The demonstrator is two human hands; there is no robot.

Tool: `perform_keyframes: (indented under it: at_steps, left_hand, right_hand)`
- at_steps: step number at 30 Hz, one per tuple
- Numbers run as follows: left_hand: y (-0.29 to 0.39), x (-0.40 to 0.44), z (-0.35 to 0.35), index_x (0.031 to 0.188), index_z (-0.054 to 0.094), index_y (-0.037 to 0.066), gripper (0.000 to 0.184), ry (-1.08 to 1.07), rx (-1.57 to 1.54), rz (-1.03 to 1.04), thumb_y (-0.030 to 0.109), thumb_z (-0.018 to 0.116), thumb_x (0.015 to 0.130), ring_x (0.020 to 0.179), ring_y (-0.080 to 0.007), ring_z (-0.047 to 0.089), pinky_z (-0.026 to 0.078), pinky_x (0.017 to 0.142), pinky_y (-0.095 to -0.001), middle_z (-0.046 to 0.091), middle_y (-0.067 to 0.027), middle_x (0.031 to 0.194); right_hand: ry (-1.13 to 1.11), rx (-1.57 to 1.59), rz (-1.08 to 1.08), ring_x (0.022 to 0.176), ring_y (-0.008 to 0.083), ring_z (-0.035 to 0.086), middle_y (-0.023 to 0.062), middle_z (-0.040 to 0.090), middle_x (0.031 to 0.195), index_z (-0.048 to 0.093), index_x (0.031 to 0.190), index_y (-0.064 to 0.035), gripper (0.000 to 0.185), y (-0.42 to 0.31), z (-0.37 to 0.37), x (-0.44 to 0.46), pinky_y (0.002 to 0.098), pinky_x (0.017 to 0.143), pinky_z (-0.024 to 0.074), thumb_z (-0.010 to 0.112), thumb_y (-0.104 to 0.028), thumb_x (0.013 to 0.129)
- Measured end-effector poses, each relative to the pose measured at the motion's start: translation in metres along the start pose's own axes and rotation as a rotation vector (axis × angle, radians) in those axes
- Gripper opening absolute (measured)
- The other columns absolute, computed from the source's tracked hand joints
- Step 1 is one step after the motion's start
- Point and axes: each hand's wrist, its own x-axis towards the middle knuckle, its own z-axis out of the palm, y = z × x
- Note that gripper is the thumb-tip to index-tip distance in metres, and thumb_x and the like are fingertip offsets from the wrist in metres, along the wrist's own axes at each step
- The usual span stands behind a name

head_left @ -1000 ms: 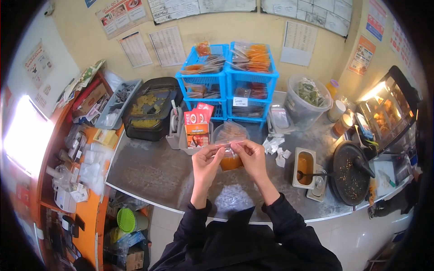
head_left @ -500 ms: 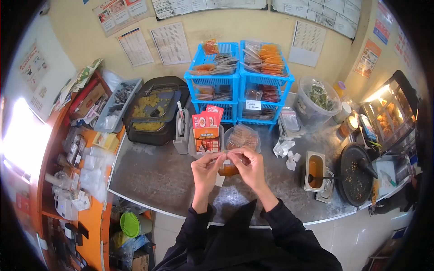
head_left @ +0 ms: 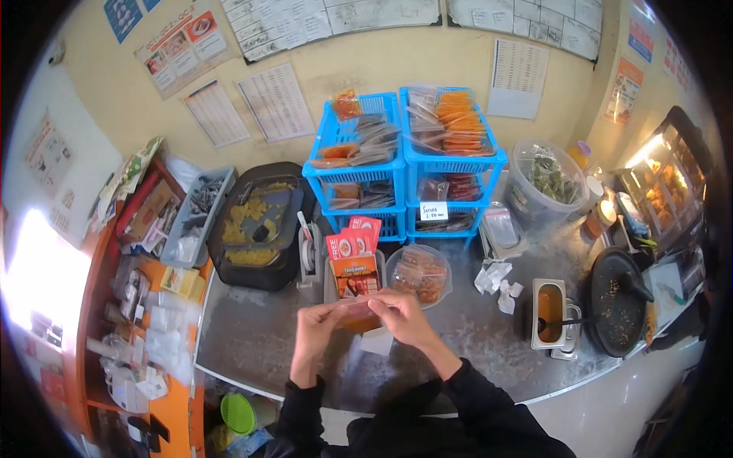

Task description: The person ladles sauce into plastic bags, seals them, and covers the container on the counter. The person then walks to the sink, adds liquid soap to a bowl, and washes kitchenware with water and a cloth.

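Note:
Both hands are together above the front of the metal table. My left hand (head_left: 314,330) and my right hand (head_left: 403,317) pinch the top edge of a small clear plastic bag (head_left: 363,324) between them. Orange-brown content shows in its lower part, partly hidden by my fingers. Just below the bag lies a white slip of paper (head_left: 376,342). Beyond my hands stand a holder with orange and red leaflets (head_left: 356,276) and, to its right, a clear round tub (head_left: 419,275) of small packets.
Blue stacked baskets (head_left: 449,162) with filled sachets stand at the back. At left is a black lidded container (head_left: 259,267) of yellow food. Crumpled tissues (head_left: 493,278), a metal pan of sauce (head_left: 548,311) with a ladle, and a stone mortar (head_left: 618,336) are at right.
My hands have moved left with the bag and closer to the table's front edge in view. The camera view has shifted, and the packet tub is now uncovered by my hands.

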Motion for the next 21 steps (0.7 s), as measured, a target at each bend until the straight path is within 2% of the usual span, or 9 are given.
perform_keyframes:
  at_steps: [1,4,6,8,10,12,16,18,21]
  left_hand:
    - [0.011,0.008,-0.010,0.100,0.068,-0.005,0.022,0.028,0.080,-0.006,0.012,0.057,0.092,0.081,-0.0116,0.066,0.049,0.065,-0.0207,0.070,-0.0098,0.092]
    - [0.019,0.057,-0.061,0.096,0.070,0.000,0.023,0.159,0.265,0.115,0.020,0.059,0.092,0.075,-0.0084,0.065,0.044,0.054,-0.0177,0.071,-0.0075,0.090]
    - [0.042,0.101,-0.081,0.094,0.070,0.002,0.021,0.289,0.252,0.300,0.020,0.059,0.092,0.063,-0.0064,0.060,0.042,0.051,-0.0180,0.067,-0.0030,0.076]
    - [0.051,0.160,-0.111,0.091,0.069,0.003,0.022,0.467,0.376,0.359,0.021,0.059,0.092,0.056,-0.0047,0.051,0.042,0.050,-0.0187,0.057,0.0020,0.064]
    - [0.055,0.229,-0.124,0.089,0.068,0.002,0.022,0.554,0.298,0.315,0.023,0.060,0.092,0.053,-0.0034,0.045,0.042,0.049,-0.0196,0.050,0.0031,0.063]
    - [0.047,0.294,-0.115,0.087,0.066,0.003,0.020,0.471,-0.057,0.198,0.022,0.061,0.092,0.058,-0.0061,0.049,0.044,0.053,-0.0235,0.055,0.0001,0.071]
    - [-0.020,0.393,-0.114,0.095,0.064,0.001,0.018,0.064,-0.522,-0.027,0.018,0.060,0.091,0.066,-0.0114,0.055,0.048,0.062,-0.0270,0.061,-0.0049,0.081]
    - [-0.043,0.394,-0.114,0.096,0.064,0.000,0.018,-0.019,-0.565,-0.101,0.018,0.060,0.091,0.067,-0.0118,0.056,0.048,0.062,-0.0271,0.061,-0.0052,0.082]
    - [-0.055,0.389,-0.111,0.097,0.064,0.000,0.019,-0.051,-0.487,-0.124,0.017,0.060,0.091,0.069,-0.0124,0.056,0.048,0.064,-0.0273,0.062,-0.0057,0.083]
  right_hand:
    - [-0.039,-0.113,0.020,0.082,0.0166,0.059,0.0104,0.062,0.095,0.061,0.116,-0.0009,0.027,-0.005,-0.001,0.005,0.0273,0.073,0.0463,0.056,-0.013,0.092]
    - [0.169,-0.304,-0.212,0.084,0.0207,0.061,0.0117,0.061,0.097,0.056,0.123,-0.0014,0.033,0.007,-0.005,0.015,0.0280,0.075,0.0472,0.055,-0.014,0.093]
    - [0.245,-0.343,-0.178,0.086,0.0223,0.062,0.0120,0.061,0.099,0.055,0.122,-0.0016,0.032,0.022,-0.025,0.008,0.0298,0.076,0.0485,0.056,-0.013,0.092]
    - [0.364,-0.318,-0.115,0.086,0.0206,0.062,0.0115,0.062,0.099,0.057,0.118,-0.0011,0.029,0.023,-0.043,-0.005,0.0297,0.076,0.0488,0.056,-0.013,0.092]
    - [0.503,-0.305,-0.020,0.087,0.0183,0.062,0.0105,0.062,0.099,0.059,0.116,-0.0015,0.026,0.033,-0.064,-0.024,0.0282,0.074,0.0485,0.056,-0.012,0.092]
    - [0.630,-0.302,0.078,0.087,0.0162,0.062,0.0093,0.063,0.098,0.060,0.113,-0.0018,0.024,0.044,-0.081,-0.046,0.0265,0.073,0.0479,0.056,-0.012,0.092]
    - [0.790,-0.298,0.229,0.086,0.0139,0.062,0.0075,0.063,0.095,0.063,0.109,-0.0024,0.021,0.053,-0.101,-0.081,0.0244,0.072,0.0467,0.056,-0.013,0.093]
    - [0.832,-0.280,0.295,0.086,0.0141,0.062,0.0076,0.063,0.095,0.063,0.109,-0.0024,0.020,0.056,-0.106,-0.093,0.0250,0.073,0.0471,0.056,-0.013,0.093]
    - [0.877,-0.350,0.254,0.085,0.0153,0.062,0.0080,0.062,0.091,0.064,0.108,-0.0030,0.019,0.054,-0.109,-0.100,0.0266,0.074,0.0483,0.056,-0.010,0.092]
